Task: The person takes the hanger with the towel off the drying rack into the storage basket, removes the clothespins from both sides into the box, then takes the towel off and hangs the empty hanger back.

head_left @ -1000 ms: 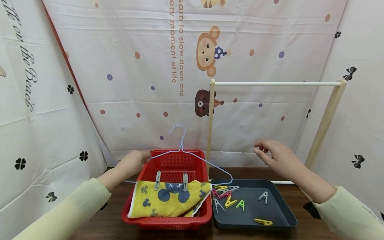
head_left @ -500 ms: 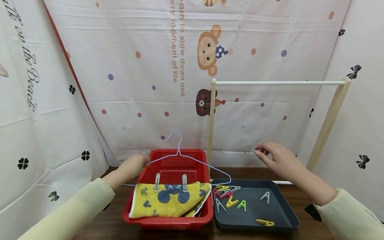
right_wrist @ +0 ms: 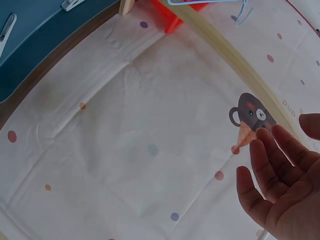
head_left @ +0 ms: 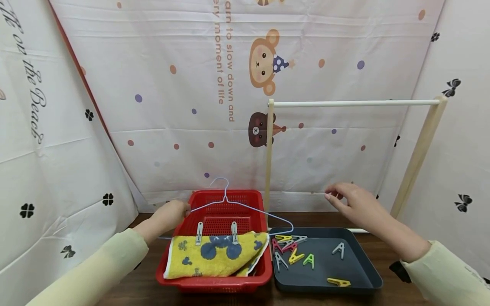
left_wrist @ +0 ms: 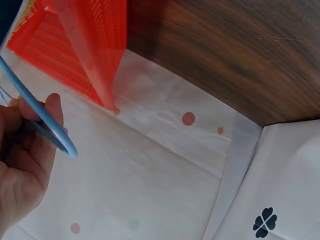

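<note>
My left hand (head_left: 168,216) grips the left arm of a light blue wire hanger (head_left: 225,198). In the left wrist view its fingers (left_wrist: 42,150) curl round the blue wire (left_wrist: 47,117). A yellow towel (head_left: 195,261) with blue-grey mouse-head prints hangs folded over the hanger's lower bar. Two grey clothespins, one on the left (head_left: 199,233) and one on the right (head_left: 235,233), clip its top edge. The towel lies over the front of the red basket (head_left: 214,281). My right hand (head_left: 356,206) hovers above the grey tray, fingers loosely bent, holding nothing.
The dark grey tray (head_left: 356,259) to the basket's right holds several clothespins, including a green one (head_left: 309,260). Behind it stands a drying rack with wooden posts (head_left: 419,155) and a white bar (head_left: 352,103). Printed cloth (head_left: 191,76) encloses the brown table.
My left hand has lowered a little and the hanger's hook has tipped down and slightly left. The towel and my right hand have barely moved.
</note>
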Action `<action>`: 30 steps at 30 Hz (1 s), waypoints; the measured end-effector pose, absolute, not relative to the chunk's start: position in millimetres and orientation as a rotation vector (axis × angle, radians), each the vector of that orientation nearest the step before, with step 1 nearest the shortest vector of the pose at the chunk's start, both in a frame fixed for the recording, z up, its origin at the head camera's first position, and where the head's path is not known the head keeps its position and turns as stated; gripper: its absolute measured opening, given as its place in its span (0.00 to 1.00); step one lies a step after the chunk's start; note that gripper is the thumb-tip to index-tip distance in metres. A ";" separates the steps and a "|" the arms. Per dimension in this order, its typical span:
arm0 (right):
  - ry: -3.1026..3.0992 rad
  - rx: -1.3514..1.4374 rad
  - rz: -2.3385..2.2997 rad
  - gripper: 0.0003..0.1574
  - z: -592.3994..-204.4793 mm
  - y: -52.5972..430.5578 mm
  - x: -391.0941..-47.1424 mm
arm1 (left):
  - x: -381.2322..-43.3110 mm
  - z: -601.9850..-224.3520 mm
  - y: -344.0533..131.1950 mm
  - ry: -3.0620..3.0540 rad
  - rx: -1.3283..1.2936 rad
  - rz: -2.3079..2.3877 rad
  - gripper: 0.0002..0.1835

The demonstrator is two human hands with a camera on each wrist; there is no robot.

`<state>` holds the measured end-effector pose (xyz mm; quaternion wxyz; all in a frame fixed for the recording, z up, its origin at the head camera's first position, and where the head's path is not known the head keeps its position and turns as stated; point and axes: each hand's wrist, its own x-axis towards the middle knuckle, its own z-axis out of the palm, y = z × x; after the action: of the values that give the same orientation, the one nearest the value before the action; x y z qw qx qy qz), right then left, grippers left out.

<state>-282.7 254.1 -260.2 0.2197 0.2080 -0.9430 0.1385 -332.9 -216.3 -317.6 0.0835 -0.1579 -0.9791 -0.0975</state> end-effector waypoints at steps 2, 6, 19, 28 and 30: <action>-2.612 0.583 0.389 0.13 -262.0 254.6 -283.0 | -332.7 -319.6 -216.1 -2.927 -0.468 -0.269 0.05; -2.629 0.602 0.425 0.13 -267.5 254.6 -284.1 | -334.2 -323.1 -216.1 -2.924 -0.464 -0.206 0.04; -2.685 0.602 0.599 0.12 -299.8 239.9 -280.4 | -335.6 -328.5 -217.4 -2.941 -0.479 -0.073 0.03; -2.723 0.721 0.768 0.13 -316.9 225.8 -266.6 | -335.7 -335.1 -219.6 -2.993 -0.443 -0.040 0.05; -2.723 0.776 0.783 0.13 -319.4 222.0 -264.4 | -335.4 -337.0 -222.8 -3.005 -0.425 -0.023 0.05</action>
<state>-264.4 222.0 -319.4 0.1017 0.2626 -0.9221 0.2653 -335.4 -222.8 -337.0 0.0531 -0.1397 -0.9887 -0.0075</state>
